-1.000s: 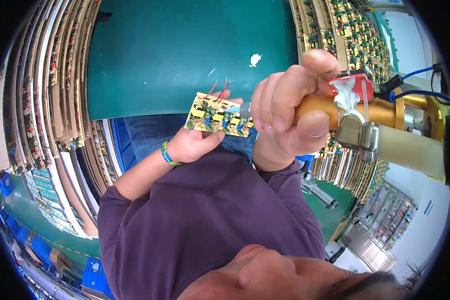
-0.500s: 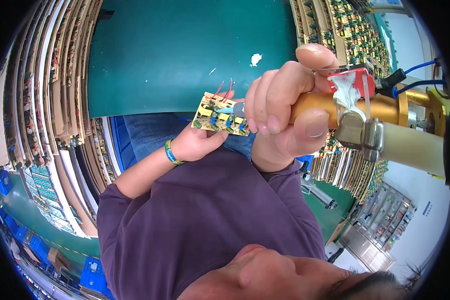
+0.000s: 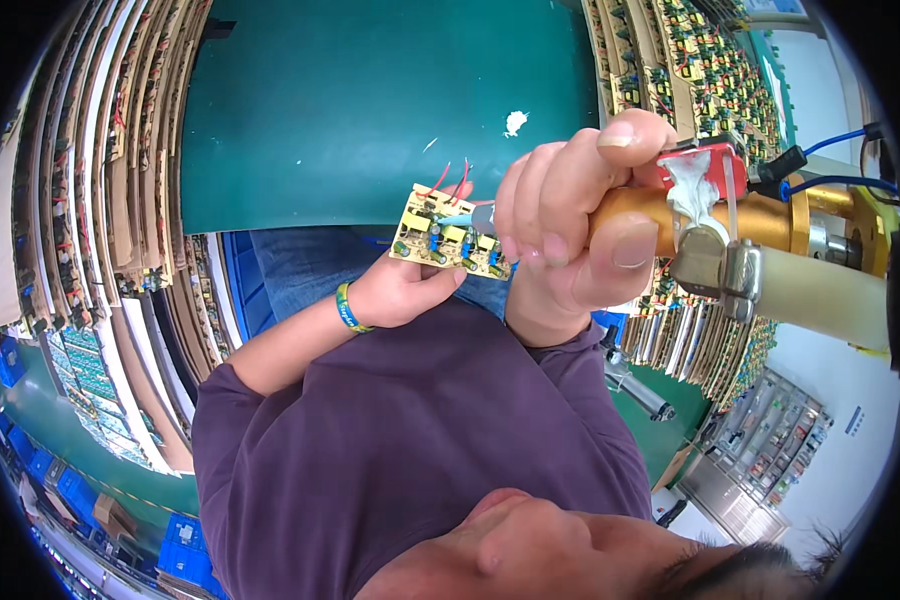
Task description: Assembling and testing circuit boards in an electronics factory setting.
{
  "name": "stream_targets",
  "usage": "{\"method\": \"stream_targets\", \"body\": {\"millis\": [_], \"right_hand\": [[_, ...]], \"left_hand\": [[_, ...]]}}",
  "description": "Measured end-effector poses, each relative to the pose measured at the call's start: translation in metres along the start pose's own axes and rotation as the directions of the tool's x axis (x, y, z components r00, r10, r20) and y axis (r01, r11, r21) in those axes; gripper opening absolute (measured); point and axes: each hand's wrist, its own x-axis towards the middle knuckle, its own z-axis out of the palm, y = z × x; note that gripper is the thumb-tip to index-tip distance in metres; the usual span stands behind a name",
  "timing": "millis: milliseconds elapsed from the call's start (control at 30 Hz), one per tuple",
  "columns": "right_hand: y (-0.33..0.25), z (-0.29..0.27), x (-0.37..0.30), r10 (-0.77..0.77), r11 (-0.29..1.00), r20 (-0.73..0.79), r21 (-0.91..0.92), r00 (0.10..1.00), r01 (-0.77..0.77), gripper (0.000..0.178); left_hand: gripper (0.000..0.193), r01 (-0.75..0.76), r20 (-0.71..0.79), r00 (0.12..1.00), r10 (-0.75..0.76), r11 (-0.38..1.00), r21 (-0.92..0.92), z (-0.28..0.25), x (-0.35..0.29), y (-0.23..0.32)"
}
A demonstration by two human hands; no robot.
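Observation:
My left hand holds a small tan circuit board by its near edge, thumb on top. Yellow, blue and green parts stand on the board, and two red wires stick up from its far edge. In my right hand is a glue dispenser with a gold barrel, fingers wrapped round its front end. Its pale blue nozzle tip points left, over the board among the yellow parts; contact cannot be made out. White paste coats the dispenser's red switch block, close to my right index finger.
A green work surface lies beyond my hands, with a white blob on it. Stacked cardboard layers with circuit boards rise at left; more boards stand at right. A thick pale hose and blue cables run right from the dispenser.
The circuit board has shifted slightly to the right and nearer me with my left hand. My right hand and the dispenser have moved only a little to the right.

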Motion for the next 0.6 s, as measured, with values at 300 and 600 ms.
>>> {"method": "stream_targets", "body": {"millis": [300, 600], "right_hand": [[-0.004, 0.005, 0.009, 0.023, 0.994, -0.004, -0.102, 1.0, -0.023, 0.075], [0.005, -0.006, 0.003, -0.015, 0.997, 0.063, -0.076, 0.998, 0.02, 0.058]], "left_hand": [[0.07, -0.13, -0.043, 0.99, 0.138, 0.98, 0.149, -0.002, 0.002, -0.006], [0.023, -0.154, -0.081, 0.982, 0.169, 0.975, 0.163, 0.008, 0.004, 0.009]]}}
